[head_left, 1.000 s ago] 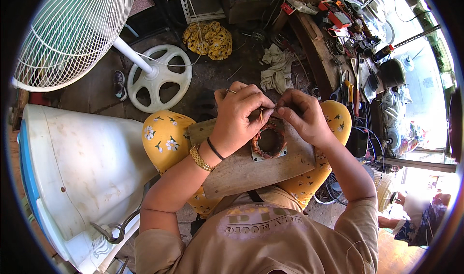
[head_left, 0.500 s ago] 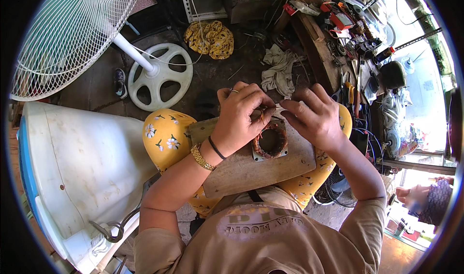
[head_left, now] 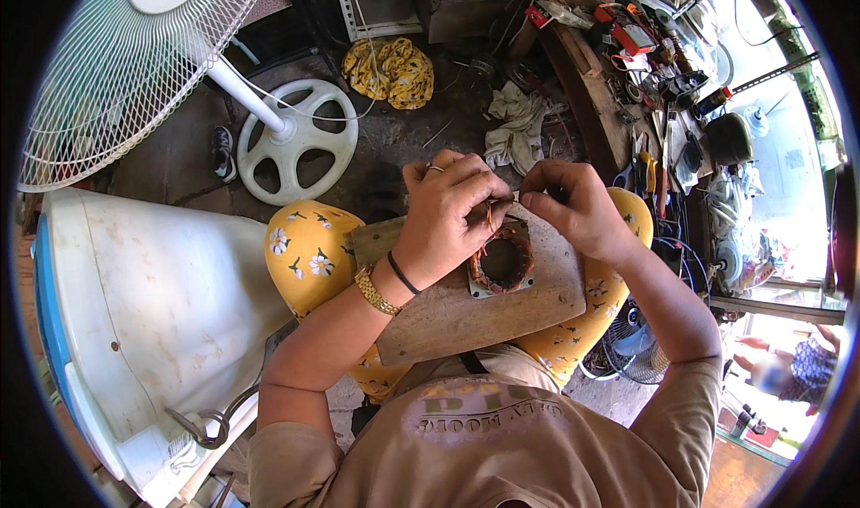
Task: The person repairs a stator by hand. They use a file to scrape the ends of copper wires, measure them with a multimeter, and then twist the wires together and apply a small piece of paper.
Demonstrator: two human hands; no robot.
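Note:
My left hand [head_left: 452,212], with a black band and gold watch at the wrist, pinches thin reddish wires [head_left: 488,214] above a copper-wound motor stator [head_left: 521,264]. The stator, a ring on a square metal frame, rests on a wooden board [head_left: 448,320] across my knees in yellow floral trousers. My right hand [head_left: 578,212] is just right of my left, thumb and index finger drawn together by the wire ends; whatever is between them is too small to make out.
A white fan [head_left: 134,78] stands at upper left above a large white tub [head_left: 152,311]. A cluttered bench [head_left: 600,105] with tools curves along the right. Yellow floral fabric [head_left: 390,69] and a pale rag [head_left: 515,132] lie ahead. Another person [head_left: 797,374] appears at lower right.
My right hand moved right, away from my left fingertips, with its fingers lifted, then lowered and closed again slightly right of where it was. My left hand keeps its pinch, nearly still.

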